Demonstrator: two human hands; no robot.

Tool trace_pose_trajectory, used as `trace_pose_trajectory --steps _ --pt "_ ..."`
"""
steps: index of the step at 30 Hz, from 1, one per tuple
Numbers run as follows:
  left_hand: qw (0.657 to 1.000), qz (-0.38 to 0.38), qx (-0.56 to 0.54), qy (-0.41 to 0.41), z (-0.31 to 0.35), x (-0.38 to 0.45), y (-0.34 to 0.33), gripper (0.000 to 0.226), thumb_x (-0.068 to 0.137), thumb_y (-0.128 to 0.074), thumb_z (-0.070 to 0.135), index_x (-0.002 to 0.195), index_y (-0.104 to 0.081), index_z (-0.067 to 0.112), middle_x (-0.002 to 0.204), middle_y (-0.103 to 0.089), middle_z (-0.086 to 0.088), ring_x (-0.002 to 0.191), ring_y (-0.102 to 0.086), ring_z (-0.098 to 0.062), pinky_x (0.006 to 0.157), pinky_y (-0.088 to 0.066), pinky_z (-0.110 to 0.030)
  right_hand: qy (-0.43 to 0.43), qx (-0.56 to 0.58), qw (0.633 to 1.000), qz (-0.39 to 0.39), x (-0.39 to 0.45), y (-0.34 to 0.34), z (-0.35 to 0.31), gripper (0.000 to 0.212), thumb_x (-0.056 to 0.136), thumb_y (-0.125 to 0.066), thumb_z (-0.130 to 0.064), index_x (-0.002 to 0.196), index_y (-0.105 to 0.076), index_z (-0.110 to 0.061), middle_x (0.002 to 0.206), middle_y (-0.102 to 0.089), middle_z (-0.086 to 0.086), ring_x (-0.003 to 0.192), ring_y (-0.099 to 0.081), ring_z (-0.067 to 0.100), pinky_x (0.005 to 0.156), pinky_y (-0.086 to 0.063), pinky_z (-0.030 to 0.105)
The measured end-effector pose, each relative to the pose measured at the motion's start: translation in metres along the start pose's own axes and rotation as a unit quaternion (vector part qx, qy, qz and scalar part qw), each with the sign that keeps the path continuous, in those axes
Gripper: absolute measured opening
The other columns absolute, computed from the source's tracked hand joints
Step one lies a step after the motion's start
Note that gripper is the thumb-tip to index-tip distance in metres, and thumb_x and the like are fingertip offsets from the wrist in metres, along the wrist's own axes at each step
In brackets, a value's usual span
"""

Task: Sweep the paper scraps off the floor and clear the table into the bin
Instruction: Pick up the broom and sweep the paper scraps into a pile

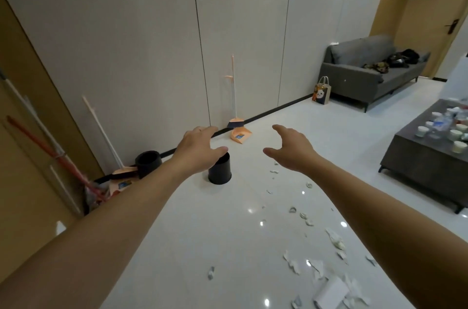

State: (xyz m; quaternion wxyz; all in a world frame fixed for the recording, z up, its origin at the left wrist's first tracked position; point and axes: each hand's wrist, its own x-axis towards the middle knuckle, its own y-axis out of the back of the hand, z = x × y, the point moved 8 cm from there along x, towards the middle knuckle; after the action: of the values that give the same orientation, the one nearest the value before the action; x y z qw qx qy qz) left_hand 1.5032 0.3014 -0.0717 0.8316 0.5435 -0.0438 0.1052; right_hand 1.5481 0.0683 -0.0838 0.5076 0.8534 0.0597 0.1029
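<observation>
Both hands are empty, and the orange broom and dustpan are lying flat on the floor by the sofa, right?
Not quite. In the head view the broom stands upright in its dustpan against the white wall, well short of the sofa. Left hand and right hand are empty.

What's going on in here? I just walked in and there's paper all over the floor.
A person is about to clean up. Both the left hand and right hand are stretched forward, empty. Paper scraps lie untouched on the white floor. The orange broom stands clipped in its dustpan against the wall, a black bin stands nearby, and cups and bottles cover the coffee table.
</observation>
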Motion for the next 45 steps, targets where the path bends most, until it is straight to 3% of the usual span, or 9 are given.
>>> trace_pose_trajectory --steps 11,16,22,26,30,35,45 --pt "0.999 -0.030 -0.016 -0.039 -0.050 0.314 -0.062 0.058 0.082 -0.061 0.055 0.131 -0.049 0.028 0.136 -0.049 -0.004 0.124 -0.043 -0.027 0.094 -0.037 -0.036 -0.034 -0.007 0.999 0.004 0.296 -0.042 0.021 0.079 0.089 -0.068 -0.045 0.154 -0.030 -0.021 0.152 -0.044 0.008 0.136 -0.043 0.029 0.107 -0.041 0.042" --pt "0.999 -0.020 -0.033 -0.032 -0.064 0.453 -0.066 0.069 0.080 -0.061 0.058 0.139 -0.045 0.028 0.140 -0.047 -0.006 0.130 -0.041 -0.027 0.103 -0.036 -0.038 -0.052 0.003 0.998 0.027 0.412 -0.041 0.036 0.077 0.089 -0.067 -0.045 0.153 -0.032 -0.022 0.151 -0.045 0.006 0.134 -0.045 0.028 0.106 -0.041 0.040" --pt "0.996 -0.063 -0.009 -0.059 -0.064 0.593 -0.131 0.072 0.079 -0.060 0.059 0.143 -0.038 0.032 0.144 -0.042 -0.004 0.133 -0.036 -0.026 0.104 -0.035 -0.039 -0.054 0.007 0.998 0.029 0.560 -0.058 0.068 0.076 0.088 -0.067 -0.044 0.153 -0.033 -0.021 0.149 -0.047 0.008 0.132 -0.047 0.028 0.103 -0.043 0.039" --pt "0.997 -0.045 0.001 -0.062 -0.067 0.703 -0.154 0.075 0.079 -0.061 0.057 0.145 -0.037 0.030 0.147 -0.041 -0.004 0.136 -0.035 -0.026 0.108 -0.034 -0.040 -0.033 0.023 0.998 0.041 0.673 -0.073 0.091 0.075 0.088 -0.067 -0.044 0.152 -0.034 -0.020 0.149 -0.048 0.007 0.131 -0.047 0.027 0.101 -0.043 0.038" --pt "0.996 -0.073 0.034 -0.039 -0.075 0.799 -0.170 0.075 0.080 -0.061 0.056 0.146 -0.035 0.030 0.149 -0.039 -0.004 0.137 -0.033 -0.026 0.110 -0.033 -0.042 -0.043 0.048 0.998 0.016 0.776 -0.084 0.115 0.075 0.088 -0.067 -0.043 0.152 -0.036 -0.017 0.145 -0.052 0.008 0.129 -0.050 0.027 0.099 -0.044 0.036" --pt "0.997 -0.056 0.038 -0.023 -0.089 0.922 -0.182 0.072 0.081 -0.061 0.055 0.144 -0.040 0.027 0.147 -0.042 -0.006 0.135 -0.036 -0.027 0.110 -0.034 -0.040 -0.052 0.081 0.995 0.004 0.896 -0.098 0.133 0.073 0.089 -0.067 -0.041 0.151 -0.038 -0.017 0.144 -0.054 0.007 0.126 -0.053 0.026 0.097 -0.045 0.036" --pt "0.996 -0.088 0.013 -0.032 -0.130 1.153 -0.280 0.075 0.082 -0.062 0.055 0.145 -0.037 0.024 0.146 -0.043 -0.008 0.133 -0.040 -0.027 0.107 -0.038 -0.043 -0.066 0.068 0.994 -0.046 1.119 -0.173 0.161 0.072 0.089 -0.067 -0.041 0.150 -0.038 -0.017 0.139 -0.058 0.005 0.120 -0.056 0.023 0.094 -0.045 0.032"
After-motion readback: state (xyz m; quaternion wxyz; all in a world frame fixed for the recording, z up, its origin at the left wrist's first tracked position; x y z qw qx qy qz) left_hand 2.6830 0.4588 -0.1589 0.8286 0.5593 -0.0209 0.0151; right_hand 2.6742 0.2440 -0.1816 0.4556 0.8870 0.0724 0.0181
